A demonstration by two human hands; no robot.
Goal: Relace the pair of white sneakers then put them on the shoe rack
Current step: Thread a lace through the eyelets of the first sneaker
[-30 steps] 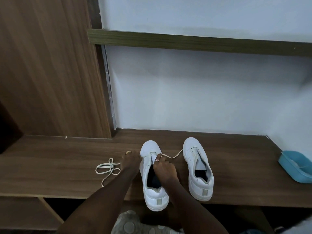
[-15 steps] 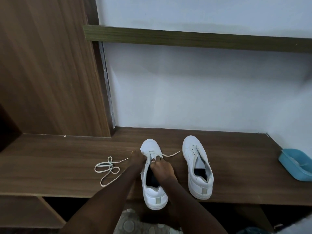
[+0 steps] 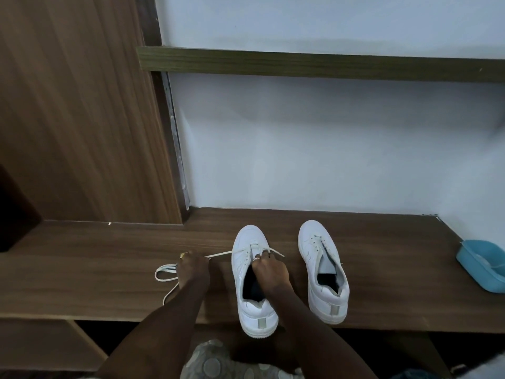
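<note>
Two white sneakers stand toes to the wall on a brown wooden shelf (image 3: 382, 258). The left sneaker (image 3: 247, 272) has a white lace (image 3: 221, 253) threaded through its front eyelets. My left hand (image 3: 192, 270) pinches the lace's left end, stretched out to the left of the shoe. My right hand (image 3: 269, 270) rests on the shoe's tongue and holds the lace's right end near the eyelets. The right sneaker (image 3: 322, 269) has no lace. A second loose lace (image 3: 165, 273) lies coiled on the shelf, partly under my left hand.
A light blue plastic tub (image 3: 481, 266) sits at the shelf's right end. A wooden cabinet panel (image 3: 82, 119) rises at the left, a white wall behind, and a thin dark shelf (image 3: 314, 64) above. Open compartments lie below the shelf's front edge.
My left hand moved left, away from the sneaker's toe, drawing the lace out taut through the front eyelets. My right hand stayed on the tongue.
</note>
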